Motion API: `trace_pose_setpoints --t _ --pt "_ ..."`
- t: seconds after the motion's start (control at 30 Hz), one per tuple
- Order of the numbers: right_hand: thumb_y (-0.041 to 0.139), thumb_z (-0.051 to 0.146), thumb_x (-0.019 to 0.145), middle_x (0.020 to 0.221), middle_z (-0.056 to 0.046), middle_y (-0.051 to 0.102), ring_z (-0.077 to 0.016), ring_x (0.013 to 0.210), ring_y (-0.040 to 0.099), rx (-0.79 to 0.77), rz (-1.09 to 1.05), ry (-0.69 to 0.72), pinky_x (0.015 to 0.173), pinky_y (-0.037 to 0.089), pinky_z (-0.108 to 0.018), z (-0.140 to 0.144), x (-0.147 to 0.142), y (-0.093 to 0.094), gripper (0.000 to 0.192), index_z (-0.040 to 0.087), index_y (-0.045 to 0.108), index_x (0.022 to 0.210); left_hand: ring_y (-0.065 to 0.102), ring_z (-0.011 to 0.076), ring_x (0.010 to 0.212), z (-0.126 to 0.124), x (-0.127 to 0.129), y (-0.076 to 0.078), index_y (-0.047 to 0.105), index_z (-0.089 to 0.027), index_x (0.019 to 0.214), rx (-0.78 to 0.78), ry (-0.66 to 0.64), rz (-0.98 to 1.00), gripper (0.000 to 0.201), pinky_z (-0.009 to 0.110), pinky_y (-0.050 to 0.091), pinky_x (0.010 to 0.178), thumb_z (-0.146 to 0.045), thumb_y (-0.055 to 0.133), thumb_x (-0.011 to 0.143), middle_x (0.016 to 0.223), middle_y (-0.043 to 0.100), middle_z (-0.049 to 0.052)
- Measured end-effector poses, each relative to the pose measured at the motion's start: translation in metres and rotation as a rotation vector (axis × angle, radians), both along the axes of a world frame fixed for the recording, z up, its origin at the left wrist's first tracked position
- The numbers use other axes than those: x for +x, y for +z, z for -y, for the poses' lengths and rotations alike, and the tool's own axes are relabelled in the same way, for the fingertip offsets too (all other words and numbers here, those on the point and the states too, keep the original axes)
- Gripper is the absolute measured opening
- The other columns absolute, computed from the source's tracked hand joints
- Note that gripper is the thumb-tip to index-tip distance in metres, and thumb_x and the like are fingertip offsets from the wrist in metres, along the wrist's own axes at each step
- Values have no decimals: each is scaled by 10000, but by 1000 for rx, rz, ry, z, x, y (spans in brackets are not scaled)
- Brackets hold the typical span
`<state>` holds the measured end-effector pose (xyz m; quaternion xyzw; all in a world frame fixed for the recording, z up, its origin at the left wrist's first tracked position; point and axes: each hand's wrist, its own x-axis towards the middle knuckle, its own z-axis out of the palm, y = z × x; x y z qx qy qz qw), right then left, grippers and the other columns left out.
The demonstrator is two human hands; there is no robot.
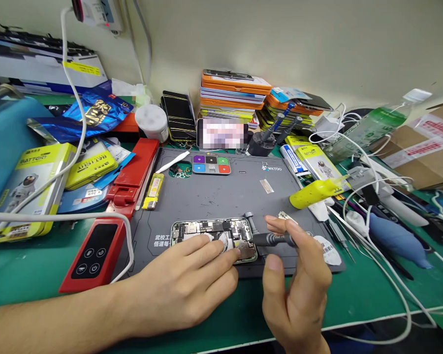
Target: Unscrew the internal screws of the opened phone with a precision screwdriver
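Note:
An opened smartphone, its inner boards bare, lies sideways at the mat's front edge. My left hand reaches over it from the left, fingers bent and pressed on its inside, holding it. Level with the phone's right end is a dark, slim screwdriver. The index finger of my right hand bears on the screwdriver's outer end, while the thumb stands apart below. Where the screwdriver's tip meets the phone cannot be made out. A small dark flex part lies just behind the phone's right end.
On the grey mat are a coloured tray, a yellow lighter and a white stick. A red lamp stands left, a yellow bottle right. A white cable loops near my left forearm.

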<state>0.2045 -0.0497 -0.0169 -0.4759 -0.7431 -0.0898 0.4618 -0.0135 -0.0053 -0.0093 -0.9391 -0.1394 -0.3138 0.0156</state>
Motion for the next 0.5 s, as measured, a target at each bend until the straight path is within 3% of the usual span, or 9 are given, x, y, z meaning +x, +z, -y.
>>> trace_pose_setpoints --t 0.13,0.23,0.33,0.5 --pt "776 -41 872 1336 -129 703 -241 1147 742 15 -11 -76 1008 657 -465 1 -2 -3 945 226 367 1682 649 259 1211 0 0 0 735 -131 1073 -18 41 18 257 385 458 1036 -112 492 1153 1229 815 74" --pt "735 -48 899 1227 -98 736 -207 1022 779 -45 -196 -73 886 708 -408 3 -4 -2 843 251 440 1629 648 231 1116 0 0 0 727 -157 1071 -65 128 38 183 378 421 1010 -155 561 1147 1133 810 29" --pt "694 -75 893 1127 -56 732 -167 985 781 -76 -362 27 837 715 -319 7 -4 1 817 252 462 1606 652 210 1005 0 0 0 721 -181 1041 -112 169 55 226 375 403 960 -214 537 1170 1040 799 -8" --pt "644 -120 861 1159 -59 732 -157 1015 773 -114 -330 245 863 716 -308 16 -2 1 877 220 420 1638 641 219 929 0 0 -1 725 -199 1012 -211 183 112 263 384 398 900 -248 524 1175 950 804 -24"
